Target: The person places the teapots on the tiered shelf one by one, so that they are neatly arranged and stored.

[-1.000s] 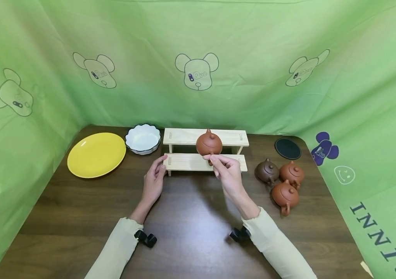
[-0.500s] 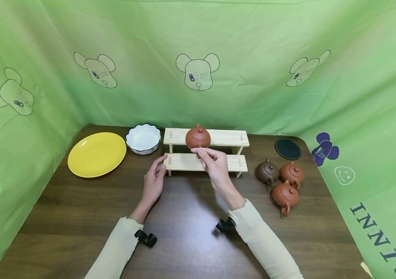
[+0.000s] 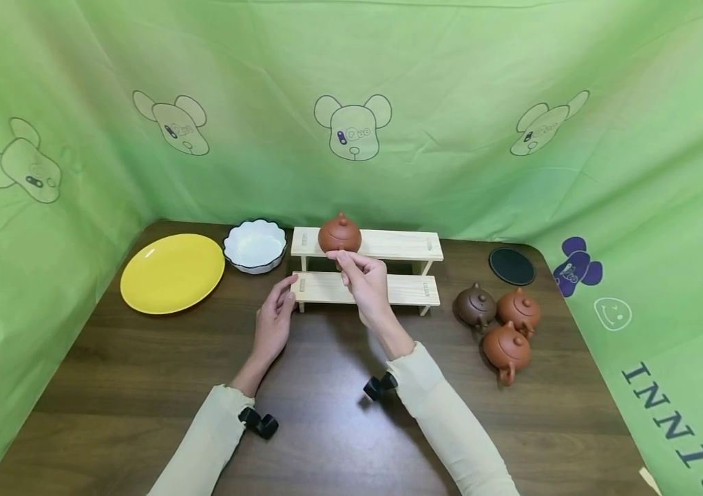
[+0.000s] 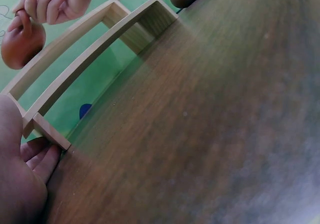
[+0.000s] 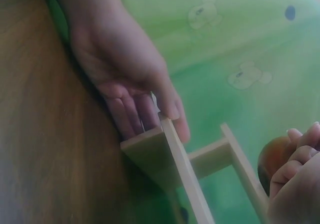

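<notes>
My right hand [image 3: 370, 286] pinches the handle of a reddish-brown clay teapot [image 3: 340, 234] between thumb and fingers. The teapot is upright, at the left part of the upper step of a two-step pale wooden display rack [image 3: 382, 289]. Seen from the left wrist, the teapot [image 4: 22, 44] is close to the upper board; whether its base touches the wood cannot be told. At the rack's lower left end, my left hand [image 3: 273, 324] holds the corner of the board. In the right wrist view its thumb and index finger are at the board's edge, the other fingers against the side support [image 5: 145, 149].
Two reddish-brown teapots [image 3: 507, 348] and a dark brown teapot [image 3: 474, 305] stand together on the right of the table [image 3: 326, 441]. Behind them lies a black round coaster [image 3: 511, 266]. A white scalloped bowl [image 3: 255, 246] and yellow plate [image 3: 173, 274] are left; green cloth [image 3: 351, 186] hangs behind.
My right hand has carried the teapot left and back, from over the middle of the rack to the upper step's left part. The left hand has stayed on the rack's corner.
</notes>
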`<state>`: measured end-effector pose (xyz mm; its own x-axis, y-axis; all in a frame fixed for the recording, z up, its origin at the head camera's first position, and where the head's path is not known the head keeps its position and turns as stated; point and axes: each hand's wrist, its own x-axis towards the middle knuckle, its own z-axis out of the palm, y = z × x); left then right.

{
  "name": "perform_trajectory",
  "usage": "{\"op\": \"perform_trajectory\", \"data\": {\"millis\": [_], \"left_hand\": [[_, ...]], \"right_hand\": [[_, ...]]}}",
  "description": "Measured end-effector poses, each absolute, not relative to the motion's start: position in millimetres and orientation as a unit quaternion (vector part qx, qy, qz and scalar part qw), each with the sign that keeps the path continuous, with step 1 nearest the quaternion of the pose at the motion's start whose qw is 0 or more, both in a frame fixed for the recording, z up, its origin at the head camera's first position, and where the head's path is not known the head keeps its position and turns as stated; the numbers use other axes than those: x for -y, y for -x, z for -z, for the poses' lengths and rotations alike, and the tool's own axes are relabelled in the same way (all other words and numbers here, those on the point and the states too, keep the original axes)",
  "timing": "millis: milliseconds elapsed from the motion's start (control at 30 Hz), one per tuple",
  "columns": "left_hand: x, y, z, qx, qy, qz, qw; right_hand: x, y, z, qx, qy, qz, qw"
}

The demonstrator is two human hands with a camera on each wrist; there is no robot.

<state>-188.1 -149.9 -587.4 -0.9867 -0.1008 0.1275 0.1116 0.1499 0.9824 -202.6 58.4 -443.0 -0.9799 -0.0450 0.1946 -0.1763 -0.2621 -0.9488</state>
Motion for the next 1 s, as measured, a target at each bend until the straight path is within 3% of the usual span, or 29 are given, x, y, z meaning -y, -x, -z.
{"op": "perform_trajectory", "data": {"millis": [500, 733, 1000], "left_hand": [[148, 188, 583, 0.753, -0.003, 0.654, 0.072], [146, 184, 577, 0.772, 0.006, 0.628, 0.098], [147, 182, 575, 0.781, 0.004, 0.618, 0.091]], "right_hand": [[-42, 216, 450, 0.631, -0.071, -0.77, 0.059], [-42, 216, 451, 0.644, -0.066, -0.76, 0.053], [-43, 215, 449, 0.636, -0.068, -0.768, 0.028]]}}
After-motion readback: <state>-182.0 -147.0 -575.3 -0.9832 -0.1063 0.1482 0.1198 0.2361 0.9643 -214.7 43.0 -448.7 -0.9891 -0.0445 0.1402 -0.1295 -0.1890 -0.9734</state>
